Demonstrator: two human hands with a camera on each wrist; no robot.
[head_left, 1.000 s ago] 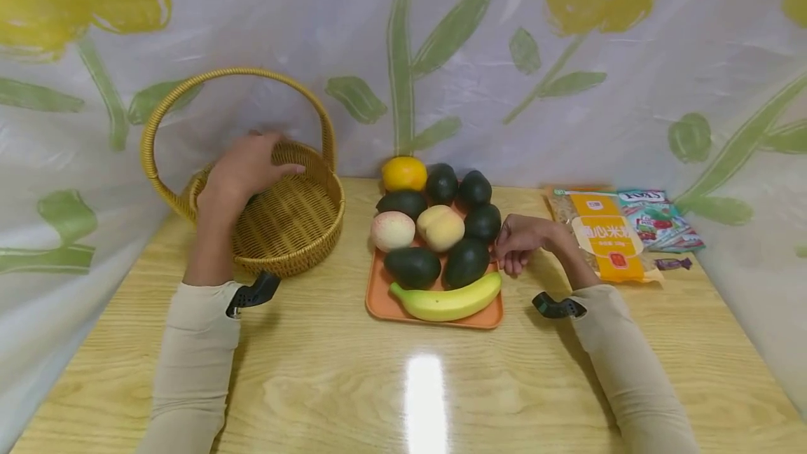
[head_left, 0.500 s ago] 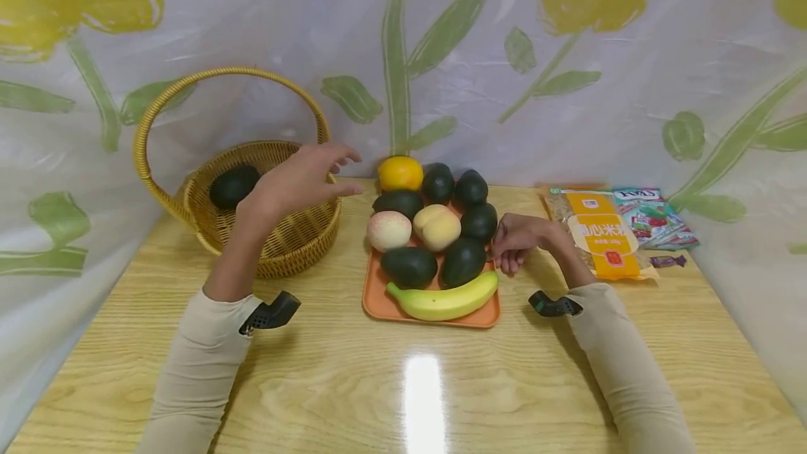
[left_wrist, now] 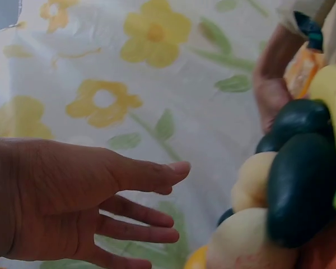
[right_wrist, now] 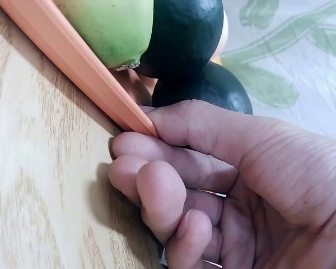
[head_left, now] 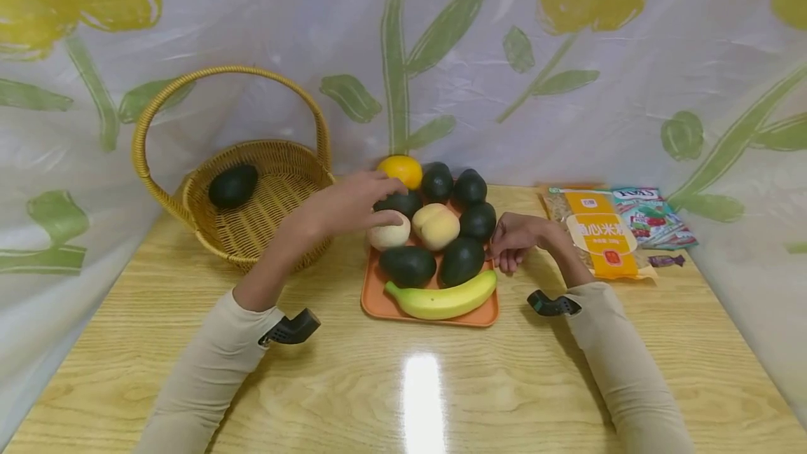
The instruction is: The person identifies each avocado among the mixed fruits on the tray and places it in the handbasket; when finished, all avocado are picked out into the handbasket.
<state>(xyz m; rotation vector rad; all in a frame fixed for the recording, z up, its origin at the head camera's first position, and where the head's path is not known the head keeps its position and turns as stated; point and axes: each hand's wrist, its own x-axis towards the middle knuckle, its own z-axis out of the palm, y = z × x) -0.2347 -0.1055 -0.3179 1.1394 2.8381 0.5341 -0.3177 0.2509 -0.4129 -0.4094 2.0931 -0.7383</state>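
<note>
In the head view an orange tray (head_left: 378, 305) holds several dark green avocados (head_left: 408, 267), a banana (head_left: 444, 300), a lemon (head_left: 403, 171), a yellow peach (head_left: 438, 227) and a pale peach (head_left: 386, 235). Over the tray's left side hovers my left hand (head_left: 343, 205), fingers spread, its thumb overlapping the pale peach. The left wrist view shows that palm (left_wrist: 61, 196) holding nothing. At the tray's right edge, my right hand (head_left: 518, 238) pinches the rim between thumb and curled index finger, plain in the right wrist view on the tray wall (right_wrist: 95, 67).
To the left stands a wicker basket (head_left: 277, 191) with a tall handle and one avocado (head_left: 233, 186) inside. Back right lie an orange-and-clear food bag (head_left: 599, 233), a teal packet (head_left: 652, 219) and a small purple wrapped candy (head_left: 666, 260). A flowered sheet (head_left: 567, 125) hangs behind the table.
My left hand has moved right, out of the basket and over to the tray's fruit, leaving an avocado visible in the basket. The right hand stays at the tray's rim.
</note>
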